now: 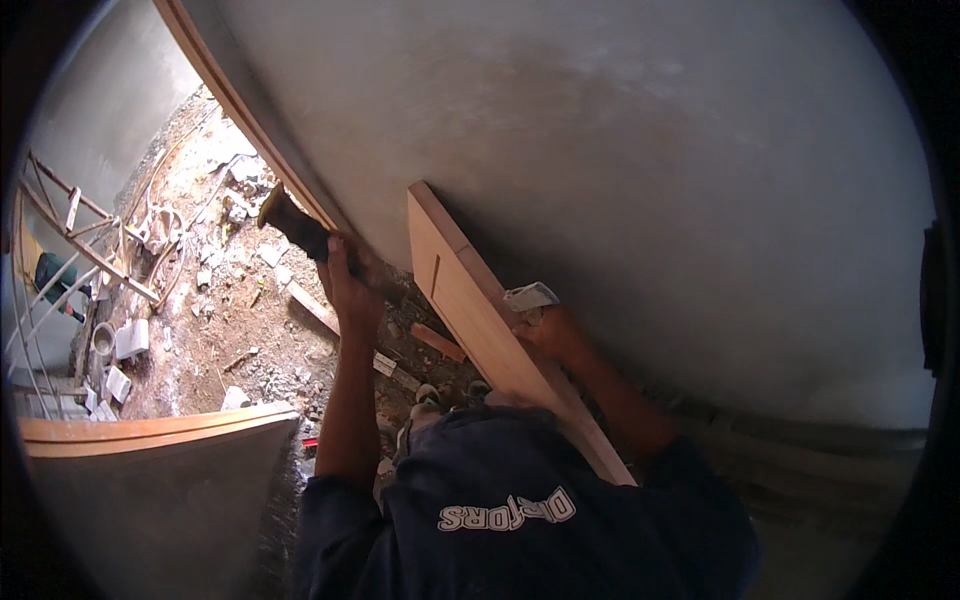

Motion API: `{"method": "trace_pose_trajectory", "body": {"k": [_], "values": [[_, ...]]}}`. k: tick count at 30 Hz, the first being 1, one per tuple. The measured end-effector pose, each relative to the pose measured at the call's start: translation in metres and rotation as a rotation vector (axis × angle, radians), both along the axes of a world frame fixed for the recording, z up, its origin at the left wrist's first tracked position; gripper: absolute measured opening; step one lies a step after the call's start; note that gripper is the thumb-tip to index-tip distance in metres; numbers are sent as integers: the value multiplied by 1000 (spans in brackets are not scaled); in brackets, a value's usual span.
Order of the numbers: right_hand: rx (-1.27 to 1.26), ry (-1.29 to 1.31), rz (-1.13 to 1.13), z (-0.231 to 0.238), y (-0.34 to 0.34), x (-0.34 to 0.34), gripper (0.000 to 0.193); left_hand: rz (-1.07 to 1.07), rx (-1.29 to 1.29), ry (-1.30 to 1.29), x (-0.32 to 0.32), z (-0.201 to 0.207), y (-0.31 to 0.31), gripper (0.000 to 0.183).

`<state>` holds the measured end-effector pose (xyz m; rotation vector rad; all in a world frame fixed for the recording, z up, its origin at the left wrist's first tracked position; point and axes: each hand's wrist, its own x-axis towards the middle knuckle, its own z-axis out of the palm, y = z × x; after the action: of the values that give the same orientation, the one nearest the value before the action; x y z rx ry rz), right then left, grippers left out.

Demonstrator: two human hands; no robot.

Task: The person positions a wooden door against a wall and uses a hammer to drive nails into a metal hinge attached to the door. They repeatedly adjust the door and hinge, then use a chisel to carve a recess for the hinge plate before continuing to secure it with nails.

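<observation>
My left hand (352, 290) is raised beside the wooden frame edge. It is closed round the end of a dark, thick-bodied tool (295, 222) with a yellowish rim at its far end; the exact kind is unclear. A pale wooden board (470, 300) with a narrow slot in its face stands tilted in front of my body, its upper end close to the grey wall. On the board's right side, my right hand (552, 332) is closed, with a crumpled whitish piece (530, 296), like paper or cloth, sticking out by the fingers. Its fingertips are partly hidden.
A grey plastered wall (640, 130) fills the right, edged by a wooden door frame (245, 115). Another wood-trimmed wall end (160, 428) juts in at lower left. Rubble and wood scraps (437, 342) litter the ground. Metal scaffolding (85, 240) and a bucket (104, 338) stand far left.
</observation>
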<state>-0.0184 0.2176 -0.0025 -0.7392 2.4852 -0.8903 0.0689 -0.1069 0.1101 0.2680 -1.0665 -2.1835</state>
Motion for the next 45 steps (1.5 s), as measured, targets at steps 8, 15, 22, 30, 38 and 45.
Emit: {"method": "trace_pose_trajectory", "body": {"k": [8,15,22,30,38,45], "values": [[304,163,108,-16,1,9,41,-74,-60,-50,-57,3,3,65],[47,255,270,17,-21,37,40,-100,-232,-80,-70,3,3,59],[-38,35,48,36,-44,67,39,-72,-209,-124,-75,-10,-1,43],[122,81,146,21,-48,71,41,-99,-199,-187,-75,-18,-11,36],[62,66,49,26,-57,84,42,-89,-157,-121,-75,-33,-18,41],[34,-33,27,38,-58,86,42,-70,-157,-106,-73,-38,-21,38]]}}
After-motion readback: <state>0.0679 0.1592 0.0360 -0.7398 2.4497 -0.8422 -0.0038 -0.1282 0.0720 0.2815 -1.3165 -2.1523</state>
